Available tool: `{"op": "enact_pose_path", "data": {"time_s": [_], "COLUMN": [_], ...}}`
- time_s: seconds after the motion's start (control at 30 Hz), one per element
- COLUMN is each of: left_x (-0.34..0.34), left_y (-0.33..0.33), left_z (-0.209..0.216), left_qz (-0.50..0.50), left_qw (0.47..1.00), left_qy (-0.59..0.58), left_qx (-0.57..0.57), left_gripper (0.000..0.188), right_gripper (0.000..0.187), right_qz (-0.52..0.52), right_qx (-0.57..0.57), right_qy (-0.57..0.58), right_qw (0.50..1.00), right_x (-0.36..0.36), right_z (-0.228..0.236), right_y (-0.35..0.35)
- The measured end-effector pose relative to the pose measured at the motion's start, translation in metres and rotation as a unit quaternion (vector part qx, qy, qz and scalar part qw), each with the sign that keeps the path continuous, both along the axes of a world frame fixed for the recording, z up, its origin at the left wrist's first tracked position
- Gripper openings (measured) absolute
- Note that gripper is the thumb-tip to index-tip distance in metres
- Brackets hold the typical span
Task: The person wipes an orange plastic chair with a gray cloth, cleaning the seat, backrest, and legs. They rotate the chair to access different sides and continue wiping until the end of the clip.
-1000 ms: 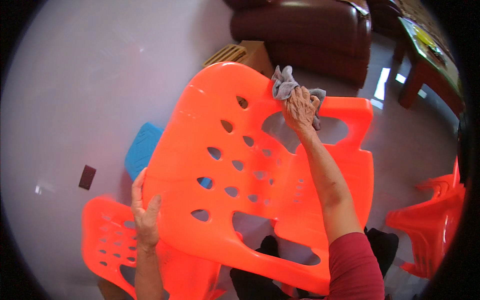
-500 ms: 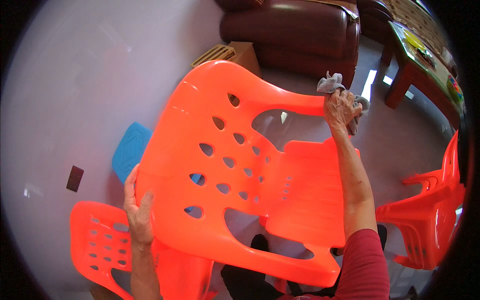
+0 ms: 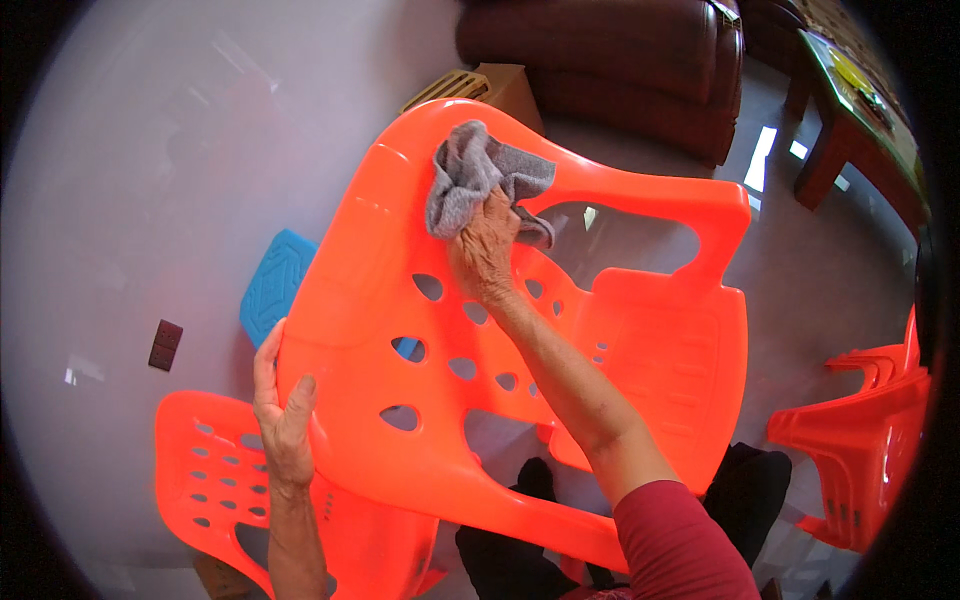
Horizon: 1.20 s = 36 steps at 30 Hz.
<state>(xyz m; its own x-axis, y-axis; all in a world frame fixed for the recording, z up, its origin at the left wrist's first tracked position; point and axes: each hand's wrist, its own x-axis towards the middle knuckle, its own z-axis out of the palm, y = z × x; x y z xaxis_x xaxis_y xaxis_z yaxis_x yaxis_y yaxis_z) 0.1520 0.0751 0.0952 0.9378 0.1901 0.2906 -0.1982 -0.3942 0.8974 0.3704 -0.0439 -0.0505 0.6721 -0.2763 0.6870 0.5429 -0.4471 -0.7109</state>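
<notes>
A bright orange-red plastic armchair [image 3: 345, 310] with drop-shaped holes in its backrest fills the middle of the view, tilted in front of me. My left hand [image 3: 285, 415] grips the backrest's left edge, thumb on the near face and fingers curling behind. Bunched in my right hand [image 3: 486, 248] is a grey cloth [image 3: 468, 180], pressed against the upper part of the backrest near the arm on the far side. The cloth covers some of the holes there.
A second orange chair [image 3: 210, 440] stands at lower left, and more orange chairs [image 3: 860, 420] are at right. Behind are a blue plastic stool [image 3: 275, 285], a cardboard box [image 3: 512, 92], a dark red leather sofa [image 3: 610, 60] and a glass-topped table [image 3: 860, 150]. A wall socket [image 3: 165, 345] is at left.
My right hand has carried the grey cloth leftward from the chair's far armrest onto the upper backrest. My left hand keeps its grip on the edge. The view has shifted slightly.
</notes>
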Motion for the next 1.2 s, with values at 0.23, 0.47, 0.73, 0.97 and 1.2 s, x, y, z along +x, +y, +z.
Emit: {"op": "enact_pose_path", "data": {"time_s": [0.23, 0.47, 0.73, 0.97, 1.2], "left_x": [0.005, -0.002, 0.001, 0.005, 0.002], "left_y": [-0.003, -0.001, 0.003, -0.001, 0.003], "left_z": [-0.002, 0.001, -0.001, -0.004, -0.004], "left_qz": [-0.009, 0.004, 0.012, -0.006, 0.012], "left_qw": [0.999, 1.000, 1.000, 1.000, 1.000], "left_qy": [-0.007, 0.005, 0.015, 0.006, 0.010], "left_qx": [-0.046, -0.014, -0.023, -0.017, -0.003], "left_gripper": [0.052, 0.052, 0.051, 0.052, 0.052], "right_gripper": [0.051, 0.045, 0.047, 0.040, 0.025], "right_qz": [-0.004, 0.128, 0.153, 0.086, 0.125], "right_qx": [-0.120, -0.044, -0.089, -0.177, -0.243], "right_qy": [0.024, 0.021, 0.044, 0.041, 0.130], "right_qw": [0.992, 0.991, 0.983, 0.980, 0.953], "right_x": [-0.012, -0.071, -0.042, -0.072, -0.053], "right_z": [-0.021, -0.032, -0.015, -0.099, -0.043], "right_y": [-0.035, -0.030, -0.043, -0.061, -0.078]}}
